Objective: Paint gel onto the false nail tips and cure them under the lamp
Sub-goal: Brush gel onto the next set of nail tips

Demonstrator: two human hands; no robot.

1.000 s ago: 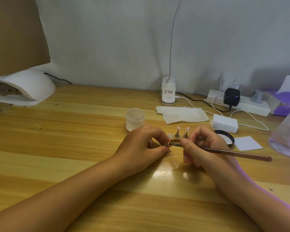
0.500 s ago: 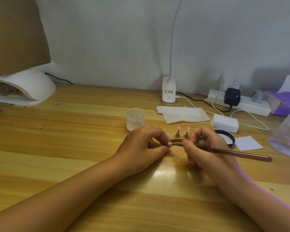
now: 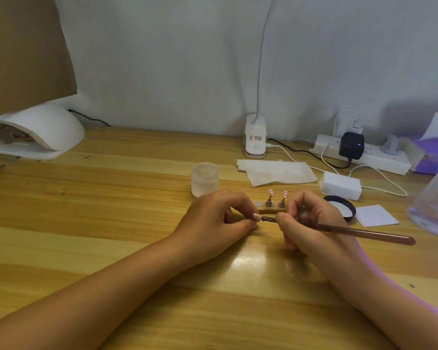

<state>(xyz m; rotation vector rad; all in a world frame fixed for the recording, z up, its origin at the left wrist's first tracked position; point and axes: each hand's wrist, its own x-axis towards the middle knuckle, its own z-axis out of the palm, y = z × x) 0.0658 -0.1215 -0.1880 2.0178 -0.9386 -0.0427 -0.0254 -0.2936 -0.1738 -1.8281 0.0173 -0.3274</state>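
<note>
My left hand (image 3: 216, 222) pinches a small pink nail tip (image 3: 256, 217) between thumb and fingers, low over the wooden table (image 3: 111, 210). My right hand (image 3: 311, 223) grips a long brown gel brush (image 3: 359, 232), and its dark bristle end touches the tip. Just behind my hands a small wooden holder (image 3: 271, 210) carries two more pink nail tips (image 3: 278, 193) on metal stands. A frosted gel jar (image 3: 204, 179) stands open behind my left hand. The white curing lamp (image 3: 39, 130) sits at the far left.
A black jar lid (image 3: 339, 204), white paper squares (image 3: 376, 215), a white block (image 3: 340, 185) and folded tissue (image 3: 276, 171) lie behind my right hand. A clip lamp base (image 3: 255, 138) and power strip (image 3: 362, 154) with cables line the wall. A clear container (image 3: 434, 205) stands at the right edge.
Both hands stay nearly in place. The brush end has shifted slightly along the nail tip held by my left hand.
</note>
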